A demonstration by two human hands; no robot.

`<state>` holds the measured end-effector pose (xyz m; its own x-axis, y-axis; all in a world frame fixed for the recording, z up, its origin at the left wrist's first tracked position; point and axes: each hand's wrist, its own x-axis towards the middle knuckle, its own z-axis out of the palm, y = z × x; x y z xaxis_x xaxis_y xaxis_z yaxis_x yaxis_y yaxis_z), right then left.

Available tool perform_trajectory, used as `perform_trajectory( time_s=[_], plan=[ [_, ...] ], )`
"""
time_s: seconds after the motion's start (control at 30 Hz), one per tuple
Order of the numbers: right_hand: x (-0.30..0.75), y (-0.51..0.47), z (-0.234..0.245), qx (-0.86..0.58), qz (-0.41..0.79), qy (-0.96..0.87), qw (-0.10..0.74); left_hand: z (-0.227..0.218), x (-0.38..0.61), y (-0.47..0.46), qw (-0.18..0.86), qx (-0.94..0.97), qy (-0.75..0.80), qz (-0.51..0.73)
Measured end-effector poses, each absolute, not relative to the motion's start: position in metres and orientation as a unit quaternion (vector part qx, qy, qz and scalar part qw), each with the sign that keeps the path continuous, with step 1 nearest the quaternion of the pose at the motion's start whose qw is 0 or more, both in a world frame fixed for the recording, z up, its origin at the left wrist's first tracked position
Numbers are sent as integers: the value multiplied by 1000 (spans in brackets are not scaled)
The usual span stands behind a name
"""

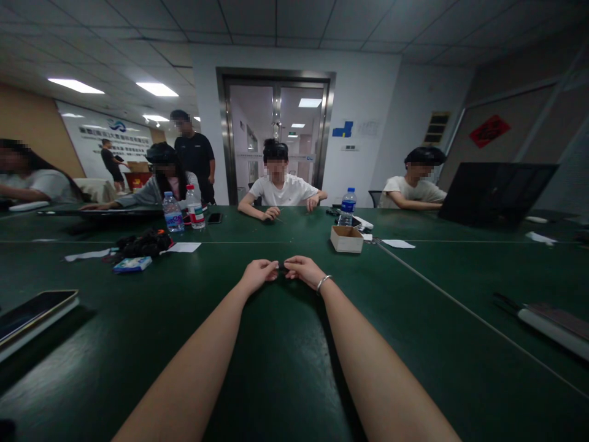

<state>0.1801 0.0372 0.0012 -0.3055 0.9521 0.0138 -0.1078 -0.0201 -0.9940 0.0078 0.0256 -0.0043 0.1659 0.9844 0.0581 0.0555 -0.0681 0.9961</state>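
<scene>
My left hand point(258, 275) and my right hand point(304, 271) meet over the middle of the green table point(285, 344), fingertips a short way apart. Between them shows a small dark thing point(281, 267), too small and dim to name. Thumb and fingers of both hands are pinched together at it. A silver bracelet point(324, 283) circles my right wrist.
Ahead on the right stands an open cardboard box point(346, 240), with a water bottle point(348, 207) behind it. To the left lie a dark tangled bundle point(142, 243), a blue-white packet point(132, 264) and a phone point(37, 316). A person point(280, 187) sits opposite.
</scene>
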Motion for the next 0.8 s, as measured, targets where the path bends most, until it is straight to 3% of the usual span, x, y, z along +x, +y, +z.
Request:
perform_trajectory(
  time_s=[0.8],
  plan=[
    [179, 32, 7, -403, 596, -544, 432, -7, 6, 28, 491, 585, 455, 459]
  ],
)
